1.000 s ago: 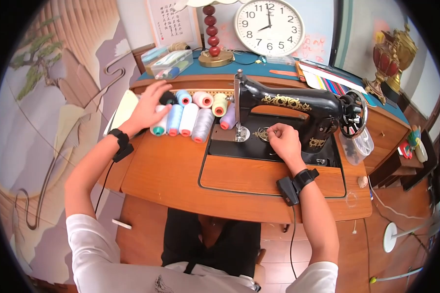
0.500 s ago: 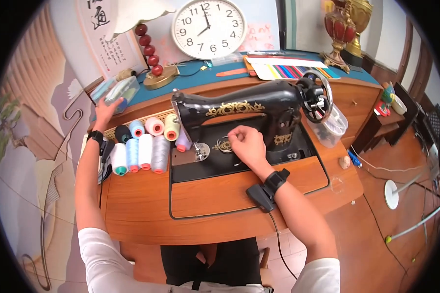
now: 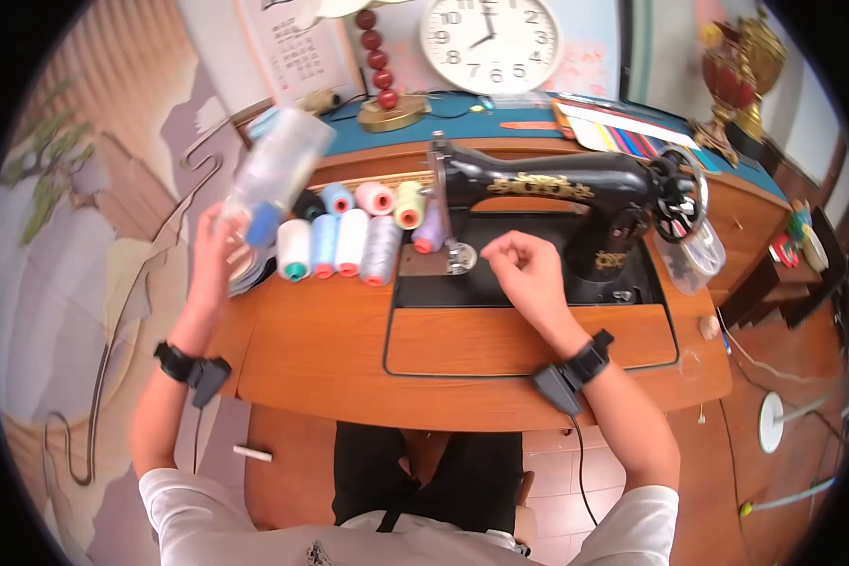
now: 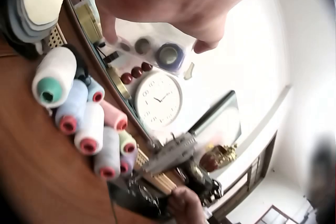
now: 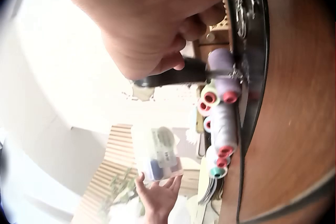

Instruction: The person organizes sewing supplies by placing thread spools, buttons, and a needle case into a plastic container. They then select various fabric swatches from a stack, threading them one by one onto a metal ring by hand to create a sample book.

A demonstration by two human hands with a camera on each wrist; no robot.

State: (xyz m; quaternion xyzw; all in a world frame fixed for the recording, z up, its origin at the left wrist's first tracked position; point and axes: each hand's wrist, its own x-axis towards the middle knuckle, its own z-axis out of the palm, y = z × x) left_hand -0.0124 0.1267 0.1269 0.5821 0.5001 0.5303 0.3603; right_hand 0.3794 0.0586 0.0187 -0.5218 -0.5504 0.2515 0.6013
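My left hand [image 3: 215, 247] grips a clear plastic box [image 3: 288, 156] by its lower end, lifted and tilted above the left side of the desk. Thumb and fingers span the box in the left wrist view, where round items, one of them blue, show through its wall. Motion blurs the box in the head view. My right hand [image 3: 526, 274] is over the bed of a black sewing machine [image 3: 538, 184], just right of the needle, its fingers loosely curled with nothing visible in them. Several thread spools [image 3: 352, 241] stand and lie left of the machine.
A lamp [image 3: 387, 115] and a wall clock [image 3: 489, 42] are behind the machine. Colored strips [image 3: 623, 132] lie on the blue desktop. At the handwheel's side sits another clear container [image 3: 690, 259]. A stack of pale sheets [image 3: 255, 274] lies beside the spools.
My left hand went from beside the spools to the clear box at the back left, took hold of it and lifted it toward me. The right hand stays over the machine bed.
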